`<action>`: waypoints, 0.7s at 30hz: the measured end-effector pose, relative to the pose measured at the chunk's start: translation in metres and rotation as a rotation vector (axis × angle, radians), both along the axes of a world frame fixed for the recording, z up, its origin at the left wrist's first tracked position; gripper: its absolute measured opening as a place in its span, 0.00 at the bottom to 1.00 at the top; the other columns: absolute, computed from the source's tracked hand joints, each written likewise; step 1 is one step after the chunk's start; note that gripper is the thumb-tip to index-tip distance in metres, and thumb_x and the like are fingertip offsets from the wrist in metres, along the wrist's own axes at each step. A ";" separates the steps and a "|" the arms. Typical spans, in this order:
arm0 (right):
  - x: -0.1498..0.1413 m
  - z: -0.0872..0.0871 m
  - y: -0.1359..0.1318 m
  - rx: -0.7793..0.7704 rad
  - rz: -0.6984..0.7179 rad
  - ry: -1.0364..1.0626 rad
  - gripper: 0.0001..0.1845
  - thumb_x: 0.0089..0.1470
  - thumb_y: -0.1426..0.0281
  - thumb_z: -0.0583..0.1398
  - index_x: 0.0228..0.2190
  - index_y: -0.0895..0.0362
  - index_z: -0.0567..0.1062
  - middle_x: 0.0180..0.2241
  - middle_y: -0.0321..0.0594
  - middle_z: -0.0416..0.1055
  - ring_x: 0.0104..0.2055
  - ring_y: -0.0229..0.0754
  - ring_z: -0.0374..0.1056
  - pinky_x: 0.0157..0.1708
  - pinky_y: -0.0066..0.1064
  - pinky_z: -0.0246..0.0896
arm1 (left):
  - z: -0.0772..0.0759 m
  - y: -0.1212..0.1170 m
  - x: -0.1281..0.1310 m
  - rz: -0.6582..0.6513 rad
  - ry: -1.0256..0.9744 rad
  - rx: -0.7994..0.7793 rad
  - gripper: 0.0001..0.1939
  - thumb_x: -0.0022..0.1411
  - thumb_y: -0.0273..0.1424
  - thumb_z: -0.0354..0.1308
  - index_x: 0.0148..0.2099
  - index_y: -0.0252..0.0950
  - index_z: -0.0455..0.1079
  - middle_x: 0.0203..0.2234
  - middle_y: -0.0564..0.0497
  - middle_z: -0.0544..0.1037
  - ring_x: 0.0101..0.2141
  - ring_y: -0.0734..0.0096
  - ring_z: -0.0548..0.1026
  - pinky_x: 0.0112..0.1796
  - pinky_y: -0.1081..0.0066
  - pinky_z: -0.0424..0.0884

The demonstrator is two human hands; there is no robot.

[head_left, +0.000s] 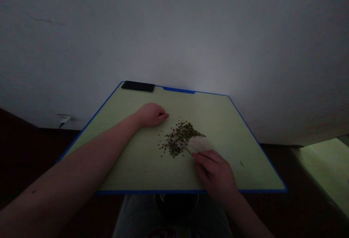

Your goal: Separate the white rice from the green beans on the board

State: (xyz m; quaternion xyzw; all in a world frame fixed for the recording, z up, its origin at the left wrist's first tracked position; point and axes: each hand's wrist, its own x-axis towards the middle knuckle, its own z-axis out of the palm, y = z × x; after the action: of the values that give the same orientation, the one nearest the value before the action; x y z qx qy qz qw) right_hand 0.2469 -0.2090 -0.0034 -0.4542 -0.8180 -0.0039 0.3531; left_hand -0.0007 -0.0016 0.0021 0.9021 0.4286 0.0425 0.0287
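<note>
On the pale green tabletop lies a pile of small dark green and brown grains (pixel 185 130), with stray bits scattered round its left side. Against its right edge sits a heap of small whitish grains (pixel 198 143), some of them mixed into the dark ones. My right hand (pixel 215 170) is closed in a pinch on a thin stick (pixel 189 152), whose far end reaches the border between the two heaps. Left of and behind the dark pile, my left hand (pixel 152 115) rests on the table with its fingers curled and nothing visible in them.
The blue-edged folding table (pixel 131 172) stands by a grey-white wall (pixel 180 30). A black phone (pixel 138 86) lies at its far left corner. A small dark sliver (pixel 241 163) is on the right side. Below the front edge a dark round container (pixel 176 206) shows between my legs.
</note>
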 end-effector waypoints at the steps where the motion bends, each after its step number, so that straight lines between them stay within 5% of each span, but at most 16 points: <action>1: 0.000 0.000 0.000 0.002 0.009 0.003 0.13 0.59 0.78 0.57 0.40 0.58 0.80 0.33 0.45 0.80 0.34 0.44 0.75 0.34 0.35 0.75 | 0.000 0.000 0.000 -0.002 0.001 0.002 0.27 0.67 0.47 0.41 0.25 0.37 0.70 0.23 0.46 0.74 0.24 0.67 0.65 0.27 0.65 0.51; 21: -0.001 0.005 -0.004 -0.016 0.038 0.040 0.13 0.57 0.79 0.57 0.39 0.56 0.80 0.32 0.43 0.79 0.32 0.43 0.75 0.32 0.34 0.75 | 0.003 -0.001 0.000 0.001 0.000 -0.013 0.26 0.67 0.46 0.42 0.25 0.37 0.69 0.23 0.46 0.75 0.24 0.67 0.65 0.27 0.65 0.52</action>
State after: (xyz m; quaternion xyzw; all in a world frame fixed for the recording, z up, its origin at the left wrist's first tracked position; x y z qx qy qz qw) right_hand 0.2460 -0.2135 0.0015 -0.4413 -0.8193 0.0184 0.3655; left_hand -0.0006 -0.0030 0.0047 0.9016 0.4293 0.0395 0.0345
